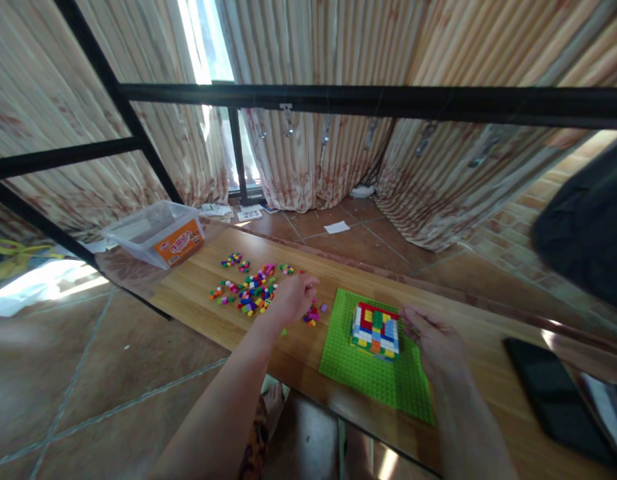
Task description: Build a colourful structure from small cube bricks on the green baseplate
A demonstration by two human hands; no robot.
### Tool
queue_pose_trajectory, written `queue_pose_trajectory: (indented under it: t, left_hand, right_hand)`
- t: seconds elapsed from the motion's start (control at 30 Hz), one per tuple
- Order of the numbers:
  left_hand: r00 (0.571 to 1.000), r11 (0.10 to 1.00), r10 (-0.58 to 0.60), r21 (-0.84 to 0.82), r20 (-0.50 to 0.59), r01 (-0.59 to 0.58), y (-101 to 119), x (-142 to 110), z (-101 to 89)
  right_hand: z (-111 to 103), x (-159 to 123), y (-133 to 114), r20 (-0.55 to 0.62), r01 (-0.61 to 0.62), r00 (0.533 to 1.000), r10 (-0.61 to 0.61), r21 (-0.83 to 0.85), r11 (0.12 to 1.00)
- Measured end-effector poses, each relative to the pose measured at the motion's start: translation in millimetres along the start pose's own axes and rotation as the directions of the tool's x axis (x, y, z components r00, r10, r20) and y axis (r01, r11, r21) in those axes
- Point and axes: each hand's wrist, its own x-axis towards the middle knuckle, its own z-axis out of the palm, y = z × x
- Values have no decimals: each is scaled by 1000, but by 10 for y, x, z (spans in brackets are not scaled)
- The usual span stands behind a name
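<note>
The left hand (pixel 292 300) is loosely curled, the right hand (pixel 435 337) pointing its fingers (pixel 417 319) inward.

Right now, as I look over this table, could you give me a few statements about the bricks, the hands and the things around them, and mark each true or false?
1. The brick structure stands on the green baseplate. True.
2. The left hand is resting on the green baseplate. False: it is off the baseplate, by the loose bricks.
3. The right hand is close by the brick structure. True.
4. The loose bricks are all one colour. False: they come in many colours.
5. The clear plastic bin has a blue label. False: the label is orange.
6. A flat black object lies to the right of the green baseplate. True.
</note>
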Motion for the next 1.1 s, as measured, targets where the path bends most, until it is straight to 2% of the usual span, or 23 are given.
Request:
queue_pose_trajectory:
  t: [0.07, 0.1, 0.17, 0.23, 0.3, 0.37, 0.47, 0.6, 0.67, 0.77, 0.87, 0.93, 1.0, 1.1]
  left_hand:
    - [997, 966, -43, -251, 62, 58, 78, -33, -14]
    - [993, 909, -67, -404, 101, 103, 124, -48, -10]
    - [974, 702, -107, -678, 199, 215, 230, -75, 14]
    - [950, 456, -112, -835, 291, 310, 341, -99, 53]
    - [931, 276, -97, -890, 350, 364, 439, -117, 95]
    - [918, 177, -87, -900, 388, 397, 514, -127, 136]
    - [909, 96, -68, -904, 412, 417, 588, -137, 197]
    - [901, 43, -57, -901, 429, 432, 652, -155, 289]
    - [900, 42, -54, -900, 432, 435, 685, -164, 329]
    - [902, 83, -58, -898, 428, 432, 736, -168, 361]
    - [907, 201, -116, -885, 405, 421, 757, -151, 368]
    - [920, 345, -182, -854, 347, 390, 728, -128, 377]
    - [947, 546, -213, -774, 242, 320, 664, -101, 399]
    - [983, 821, -154, -541, 98, 182, 565, -78, 439]
  right_hand:
    - [40, -32, -43, -30, 44, 999, -44, -6, 999]
    - [70, -61, -77, -48, 81, 996, -81, 1, 997]
    - [149, -152, -169, -73, 194, 979, -192, 19, 981]
    - [247, -280, -274, -32, 326, 945, -326, 15, 945]
    - [349, -420, -361, 58, 412, 909, -412, 3, 911]
    - [438, -535, -409, 189, 447, 882, -432, -47, 893]
    - [520, -618, -409, 327, 539, 817, -475, -141, 830]
    - [544, -620, -370, 376, 682, 721, -581, -243, 689]
    - [537, -617, -362, 370, 717, 694, -618, -282, 637]
    - [502, -604, -367, 371, 733, 680, -632, -325, 598]
    - [396, -530, -379, 299, 705, 708, -639, -349, 617]
    - [272, -442, -381, 198, 628, 771, -605, -397, 670]
    - [125, -347, -375, 127, 520, 842, -524, -450, 726]
    - [-54, -254, -348, 132, 417, 903, -408, -496, 762]
